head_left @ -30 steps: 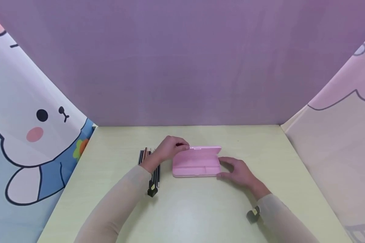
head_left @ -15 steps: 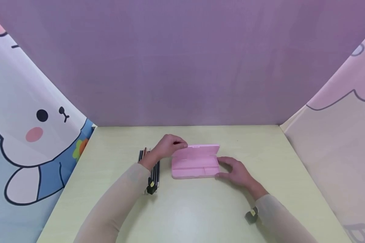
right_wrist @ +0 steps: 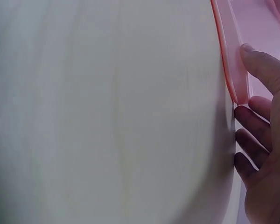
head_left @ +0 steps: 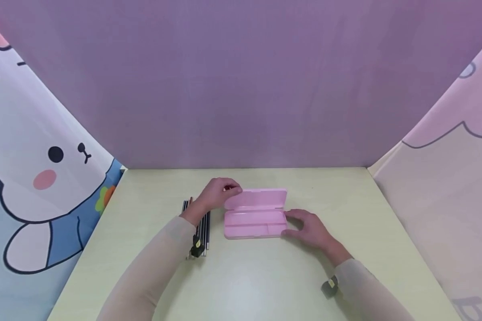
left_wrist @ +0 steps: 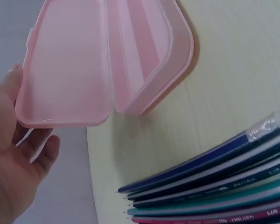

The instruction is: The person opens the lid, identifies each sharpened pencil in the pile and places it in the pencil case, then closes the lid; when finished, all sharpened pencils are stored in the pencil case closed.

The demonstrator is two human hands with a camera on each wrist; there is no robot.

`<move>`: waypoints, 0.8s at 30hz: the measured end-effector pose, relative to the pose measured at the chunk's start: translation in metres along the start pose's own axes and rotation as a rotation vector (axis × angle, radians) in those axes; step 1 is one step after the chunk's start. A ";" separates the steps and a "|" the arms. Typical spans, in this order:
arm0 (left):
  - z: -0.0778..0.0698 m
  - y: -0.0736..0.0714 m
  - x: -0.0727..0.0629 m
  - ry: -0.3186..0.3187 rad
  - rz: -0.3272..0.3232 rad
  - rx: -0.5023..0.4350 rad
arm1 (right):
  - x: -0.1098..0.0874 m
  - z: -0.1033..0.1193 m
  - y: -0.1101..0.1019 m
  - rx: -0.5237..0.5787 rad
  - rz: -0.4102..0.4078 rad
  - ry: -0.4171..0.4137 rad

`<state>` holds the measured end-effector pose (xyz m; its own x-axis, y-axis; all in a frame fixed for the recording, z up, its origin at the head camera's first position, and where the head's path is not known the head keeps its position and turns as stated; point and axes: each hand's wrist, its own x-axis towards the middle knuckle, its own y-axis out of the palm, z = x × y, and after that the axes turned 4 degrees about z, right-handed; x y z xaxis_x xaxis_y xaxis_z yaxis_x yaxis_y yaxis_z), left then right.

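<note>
A pink pencil case (head_left: 246, 230) lies with its lid (head_left: 261, 199) raised and tilted back, showing long and short compartments with nothing in them. My left hand (head_left: 217, 194) pinches the lid's left far corner; in the left wrist view the thumb is on one side of the lid (left_wrist: 67, 65) and the fingers are on the other. At the case's right end, my right hand (head_left: 310, 228) holds it between thumb and fingers. The right wrist view has the thumb on the case's side wall (right_wrist: 233, 60). Several pencils (left_wrist: 210, 172) lie beneath the left forearm, partly hidden in the head view.
The pale wooden table (head_left: 249, 285) ends at a purple backdrop (head_left: 241, 89). Printed cloths stand at both sides, the left one with a cartoon animal (head_left: 32, 151). Each wrist wears a small black camera, such as the left wrist camera (head_left: 197, 246).
My left hand has swung the lid further back, so more of the inside shows. The case sits slightly further left and nearer in the view. The right hand keeps its hold.
</note>
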<state>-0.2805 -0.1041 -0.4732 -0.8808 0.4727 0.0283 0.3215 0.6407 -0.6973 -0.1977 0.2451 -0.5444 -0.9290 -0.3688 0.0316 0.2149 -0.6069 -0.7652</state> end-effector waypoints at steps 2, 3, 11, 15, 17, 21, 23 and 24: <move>0.004 -0.003 -0.002 -0.019 -0.037 -0.018 | 0.000 0.002 0.000 -0.006 0.003 0.001; 0.006 -0.005 -0.002 -0.026 -0.053 -0.032 | 0.000 0.003 -0.001 -0.006 0.005 0.006; 0.018 -0.020 -0.010 -0.074 -0.091 -0.110 | 0.001 0.003 -0.003 -0.039 0.016 0.027; 0.020 -0.024 -0.014 -0.099 -0.068 -0.185 | 0.001 0.003 -0.003 -0.033 0.011 0.025; 0.021 -0.025 -0.014 -0.109 -0.051 -0.227 | 0.001 0.003 -0.003 -0.027 0.012 0.026; 0.022 -0.024 -0.015 -0.144 -0.037 -0.286 | 0.000 0.003 -0.002 -0.022 0.012 0.018; 0.022 -0.023 -0.014 -0.160 -0.040 -0.300 | -0.001 0.003 -0.002 -0.019 0.011 0.017; 0.022 -0.022 -0.014 -0.164 -0.043 -0.306 | -0.001 0.003 -0.002 -0.017 0.010 0.016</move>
<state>-0.2834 -0.1386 -0.4740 -0.9321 0.3533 -0.0799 0.3499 0.8213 -0.4505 -0.1965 0.2443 -0.5413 -0.9316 -0.3634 0.0131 0.2196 -0.5909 -0.7763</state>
